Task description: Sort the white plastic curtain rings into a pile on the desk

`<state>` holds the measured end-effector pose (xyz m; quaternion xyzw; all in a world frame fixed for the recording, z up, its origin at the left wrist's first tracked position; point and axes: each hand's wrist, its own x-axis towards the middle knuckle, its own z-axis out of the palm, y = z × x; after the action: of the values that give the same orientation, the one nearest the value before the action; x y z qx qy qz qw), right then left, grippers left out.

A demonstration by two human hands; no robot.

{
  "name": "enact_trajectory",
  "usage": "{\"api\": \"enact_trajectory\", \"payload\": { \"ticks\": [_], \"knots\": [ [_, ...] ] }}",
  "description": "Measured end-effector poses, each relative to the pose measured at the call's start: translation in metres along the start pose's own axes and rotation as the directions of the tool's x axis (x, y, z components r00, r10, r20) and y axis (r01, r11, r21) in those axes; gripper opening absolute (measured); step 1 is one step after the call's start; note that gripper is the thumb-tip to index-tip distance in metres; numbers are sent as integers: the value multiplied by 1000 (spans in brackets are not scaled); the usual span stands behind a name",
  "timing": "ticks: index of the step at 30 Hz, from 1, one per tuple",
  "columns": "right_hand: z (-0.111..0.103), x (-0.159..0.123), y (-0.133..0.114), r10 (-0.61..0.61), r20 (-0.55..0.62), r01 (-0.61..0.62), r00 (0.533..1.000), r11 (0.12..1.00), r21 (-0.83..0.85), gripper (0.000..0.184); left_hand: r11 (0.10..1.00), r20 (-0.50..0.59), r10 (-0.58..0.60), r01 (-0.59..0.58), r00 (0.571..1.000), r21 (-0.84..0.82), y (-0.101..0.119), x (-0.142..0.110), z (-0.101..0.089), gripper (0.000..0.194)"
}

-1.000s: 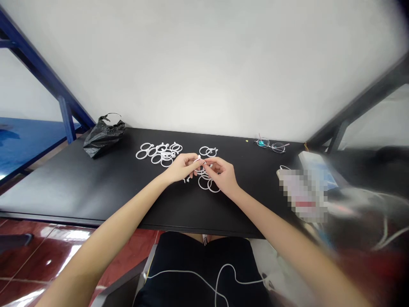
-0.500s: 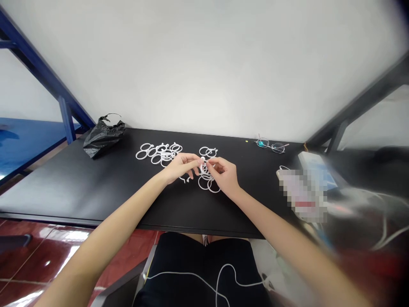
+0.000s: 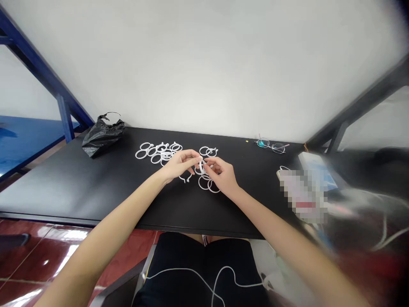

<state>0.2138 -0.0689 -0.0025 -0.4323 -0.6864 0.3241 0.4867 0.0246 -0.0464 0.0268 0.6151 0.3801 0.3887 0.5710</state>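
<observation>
Slight lift of the left hand (image 3: 180,164) since the earlier frame, with a small turn of the held ring (image 3: 201,166) toward upright, edge-on to the view.

Ring at center, between both hands, just above the loose rings at 6 o'clock (image 3: 205,183). Right hand (image 3: 223,173): fingers closed in a pinch on the ring, thumb and fingertips (image 3: 207,161) against its side. Left hand: fingers half curled, fingertips (image 3: 195,156) at or just beside the ring's top; contact unclear, grip impossible to tell. Both hands above the table (image 3: 64,192), no contact with it visible.

Around the hands: ring pile (image 3: 159,152) at 10 o'clock, partly tangled; small ring group (image 3: 208,151) at 12 o'clock; hooked white piece (image 3: 186,178) at 7 o'clock, just below the left hand.

Farther out on the black table: black plastic bag (image 3: 102,142) at 10 o'clock near the back edge; glasses (image 3: 271,146) at 2 o'clock, lying against the wall side; pixelated object (image 3: 303,195) at 3 o'clock, at the table's edge, too obscured to name. White cable (image 3: 204,277) across black shorts (image 3: 191,260) at 6 o'clock, below the table.
</observation>
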Motion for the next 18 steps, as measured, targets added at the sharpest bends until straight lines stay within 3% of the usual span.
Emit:
{"api": "enact_trajectory", "payload": {
  "ticks": [3, 5, 7, 9, 13, 18],
  "knots": [
    [-3, 2, 3, 43, -40, -42, 998, 999, 29, 27, 990, -186, 99, -79, 978, 112, -4, 5, -11, 33],
    [-5, 3, 5, 59, -59, -56, 996, 997, 57, 27, 924, -340, 257, -127, 904, 361, -8, 7, -25, 32],
    [-5, 4, 7, 69, -69, -63, 995, 995, 81, 27, 725, -371, 450, -91, 812, 683, -12, 9, -40, 25],
    [-5, 4, 8, 73, -74, -66, 995, 994, 93, 27, 560, -360, 521, 9, 774, 828, -15, 8, -54, 21],
    [-3, 3, 10, 64, -64, -56, 996, 992, 113, 28, 409, -395, 534, 180, 748, 895, -18, 6, -68, 16],
    [-3, 4, 12, 65, -53, -58, 996, 991, 119, 25, 320, -421, 455, 297, 784, 900, -16, 3, -66, 13]
  ]
}}
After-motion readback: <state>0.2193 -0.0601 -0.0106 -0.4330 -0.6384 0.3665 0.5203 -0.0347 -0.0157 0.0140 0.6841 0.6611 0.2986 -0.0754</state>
